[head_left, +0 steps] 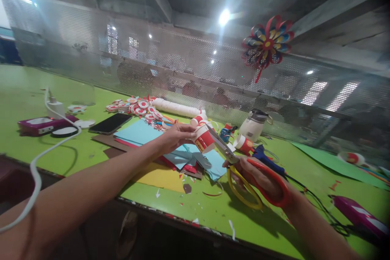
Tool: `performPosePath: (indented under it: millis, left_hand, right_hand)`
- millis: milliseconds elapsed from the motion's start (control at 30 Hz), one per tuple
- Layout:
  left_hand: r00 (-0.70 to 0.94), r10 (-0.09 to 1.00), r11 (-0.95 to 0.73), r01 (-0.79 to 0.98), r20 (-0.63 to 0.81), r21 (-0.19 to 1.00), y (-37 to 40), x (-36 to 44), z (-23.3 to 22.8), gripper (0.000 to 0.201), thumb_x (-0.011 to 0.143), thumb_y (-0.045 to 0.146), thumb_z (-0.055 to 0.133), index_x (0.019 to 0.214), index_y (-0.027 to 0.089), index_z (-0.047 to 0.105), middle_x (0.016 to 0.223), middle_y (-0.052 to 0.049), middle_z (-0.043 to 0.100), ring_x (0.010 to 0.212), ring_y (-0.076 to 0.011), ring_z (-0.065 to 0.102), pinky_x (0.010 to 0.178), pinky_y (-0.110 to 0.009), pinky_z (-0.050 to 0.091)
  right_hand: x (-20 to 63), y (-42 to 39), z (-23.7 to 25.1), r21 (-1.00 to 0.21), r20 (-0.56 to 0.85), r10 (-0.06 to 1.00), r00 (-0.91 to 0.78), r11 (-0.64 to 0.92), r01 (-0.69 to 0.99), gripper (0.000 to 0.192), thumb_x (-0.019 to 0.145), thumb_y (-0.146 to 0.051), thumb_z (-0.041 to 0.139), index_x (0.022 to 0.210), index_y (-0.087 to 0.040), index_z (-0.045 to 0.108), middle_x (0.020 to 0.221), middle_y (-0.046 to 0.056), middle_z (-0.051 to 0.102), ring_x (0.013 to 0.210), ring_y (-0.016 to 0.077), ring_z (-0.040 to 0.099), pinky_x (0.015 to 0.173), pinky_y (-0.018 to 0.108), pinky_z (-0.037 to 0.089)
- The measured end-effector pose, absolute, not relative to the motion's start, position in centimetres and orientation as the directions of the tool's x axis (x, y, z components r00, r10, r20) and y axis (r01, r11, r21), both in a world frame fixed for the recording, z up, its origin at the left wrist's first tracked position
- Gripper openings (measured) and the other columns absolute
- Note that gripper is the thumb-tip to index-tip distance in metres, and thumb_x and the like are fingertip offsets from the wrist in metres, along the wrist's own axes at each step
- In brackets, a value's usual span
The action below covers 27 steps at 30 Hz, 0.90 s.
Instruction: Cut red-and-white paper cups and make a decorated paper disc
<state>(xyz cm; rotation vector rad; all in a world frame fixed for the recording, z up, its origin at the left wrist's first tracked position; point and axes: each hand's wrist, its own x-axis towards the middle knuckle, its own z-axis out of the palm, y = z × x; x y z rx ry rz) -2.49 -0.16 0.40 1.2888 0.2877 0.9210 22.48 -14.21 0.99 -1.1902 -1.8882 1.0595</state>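
Left grip (176,135) seemingly pinched on cup (204,139)

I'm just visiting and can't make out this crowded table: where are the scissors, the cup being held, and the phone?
Scissors (230,155): head view, on the metal near the pivot.
Cup (204,139): head view, on its side wall.
Phone (110,123): head view, on its dark face.

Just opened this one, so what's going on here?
A person is working at a green table. The left-hand grip holds a red and white paper cup above light blue sheets. The right-hand grip has scissors with red and yellow handles, spread apart. The blades reach the cup's rim; whether they are cutting into it can't be told. Paper scraps lie along the table's near edge.
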Motion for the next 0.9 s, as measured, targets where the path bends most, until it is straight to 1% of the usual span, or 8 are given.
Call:
performPosePath:
  millis: [67, 267, 433, 533, 633, 733, 900]
  left_hand:
    - [0.64, 0.71, 0.002, -0.417, 0.293, 0.909, -0.2, -2.4, 0.3, 0.017, 0.065, 0.017, 0.074, 0.081, 0.012, 0.071, 0.084, -0.009, 0.068, 0.08, -0.0189, 0.062, 0.079, -0.039, 0.049]
    - [0.646, 0.706, -0.006, -0.405, 0.291, 0.915, -0.1, -2.4, 0.2, 0.02, 0.069, 0.022, 0.072, 0.086, 0.011, 0.071, 0.086, -0.011, 0.068, 0.079, -0.0208, 0.063, 0.076, -0.042, 0.052]
    - [0.666, 0.682, -0.023, -0.395, 0.303, 0.919, 0.0, -2.3, 0.1, 0.022, 0.072, 0.025, 0.071, 0.09, 0.011, 0.07, 0.088, -0.012, 0.068, 0.081, -0.0216, 0.063, 0.077, -0.043, 0.053]
    - [0.665, 0.678, -0.055, -0.381, 0.314, 0.923, 0.1, -2.3, -0.1, 0.023, 0.074, 0.027, 0.07, 0.092, 0.012, 0.07, 0.089, -0.012, 0.068, 0.081, -0.021, 0.063, 0.077, -0.043, 0.053]
    - [0.678, 0.659, -0.087, -0.363, 0.327, 0.928, 0.2, -2.2, -0.2, 0.026, 0.076, 0.029, 0.068, 0.095, 0.012, 0.07, 0.09, -0.012, 0.068, 0.083, -0.0207, 0.063, 0.078, -0.043, 0.053]
    - [0.687, 0.646, -0.097, -0.359, 0.334, 0.928, 0.3, -2.2, -0.3, 0.027, 0.077, 0.03, 0.067, 0.096, 0.012, 0.07, 0.091, -0.012, 0.068, 0.084, -0.0206, 0.063, 0.079, -0.043, 0.053]
    - [0.694, 0.639, -0.109, -0.345, 0.332, 0.932, 0.1, -2.3, -0.2, 0.026, 0.077, 0.032, 0.067, 0.095, 0.013, 0.07, 0.092, -0.012, 0.068, 0.083, -0.0206, 0.063, 0.076, -0.04, 0.052]
  right_hand:
    - [22.4, -14.3, 1.2, -0.912, 0.078, 0.923, -0.376, 0.219, 0.347, 0.04, 0.095, -0.048, 0.031, 0.103, -0.019, 0.058, 0.069, 0.001, 0.052, 0.057, 0.0115, 0.048, 0.052, 0.025, 0.043]
    - [22.0, -14.3, 1.6, -0.911, 0.05, 0.963, -0.266, 0.153, 0.383, 0.038, 0.091, -0.051, 0.041, 0.098, -0.018, 0.057, 0.069, -0.001, 0.045, 0.056, 0.0084, 0.043, 0.049, 0.021, 0.035]
    - [21.7, -14.2, 1.9, -0.895, 0.039, 0.958, -0.284, 0.16, 0.417, 0.04, 0.09, -0.054, 0.041, 0.094, -0.017, 0.056, 0.063, -0.004, 0.042, 0.052, 0.0072, 0.039, 0.048, 0.02, 0.032]
    - [21.6, -14.3, 2.1, -0.862, 0.06, 0.963, -0.263, 0.183, 0.472, 0.044, 0.089, -0.056, 0.041, 0.09, -0.015, 0.057, 0.063, -0.003, 0.042, 0.051, 0.0069, 0.04, 0.048, 0.021, 0.032]
    - [21.6, -14.4, 2.1, -0.821, 0.085, 0.969, -0.233, 0.201, 0.534, 0.046, 0.089, -0.057, 0.041, 0.095, -0.015, 0.059, 0.064, -0.003, 0.044, 0.053, 0.0079, 0.043, 0.048, 0.021, 0.034]
    - [21.8, -14.5, 2.0, -0.782, 0.105, 0.965, -0.238, 0.228, 0.58, 0.046, 0.09, -0.055, 0.041, 0.1, -0.015, 0.059, 0.061, -0.003, 0.044, 0.051, 0.008, 0.043, 0.048, 0.022, 0.035]
    - [22.2, -14.2, 1.6, -0.773, 0.119, 0.963, -0.242, 0.243, 0.586, 0.044, 0.091, -0.053, 0.039, 0.103, -0.016, 0.06, 0.059, -0.004, 0.044, 0.048, 0.0079, 0.041, 0.047, 0.022, 0.034]
